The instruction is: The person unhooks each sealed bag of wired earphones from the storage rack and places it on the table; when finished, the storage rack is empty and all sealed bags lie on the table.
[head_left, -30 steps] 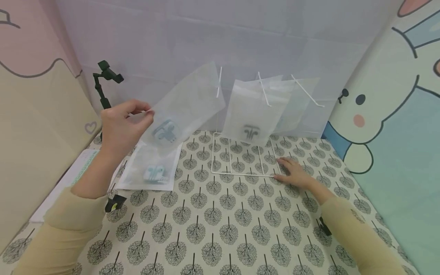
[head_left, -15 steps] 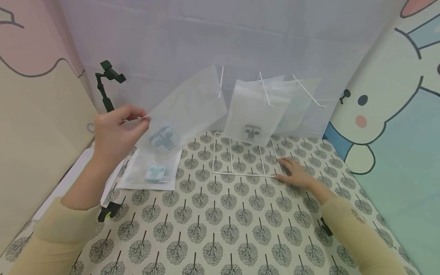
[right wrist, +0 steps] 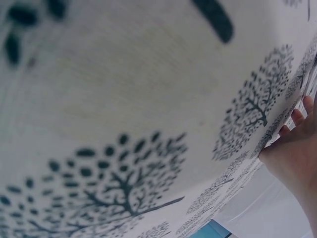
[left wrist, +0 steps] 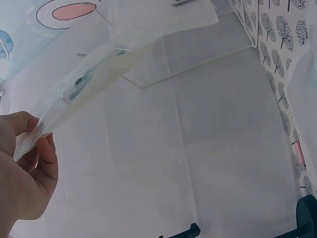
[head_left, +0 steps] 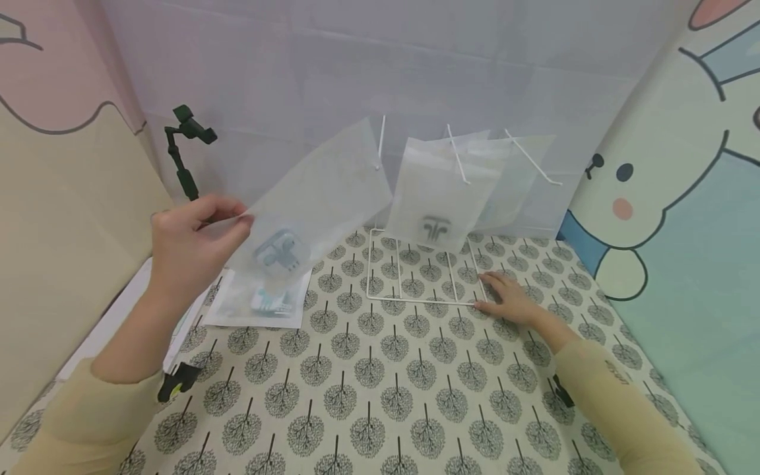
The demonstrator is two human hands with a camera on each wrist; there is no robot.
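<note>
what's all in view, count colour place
tablecloth: 1, cream and black, underneath
held pouch: 1, translucent, raised left
flat pouch: 1, white, tablecloth left
earphone shapes: 3+, bluish or dark, inside pouches
wire rack: 1, white, centre
hanging pouches: 2+, translucent, on rack
stand: 1, dark green, back left
flat item: 1+, white, left
backdrops: 3, lilac or patterned, back, sides
wrist devices: 2, black, at wrists
sleeves: 2, yellowish, lower corners
left grip: 1, bare, pinching held pouch
right grip: 1, bare, at rack base
</note>
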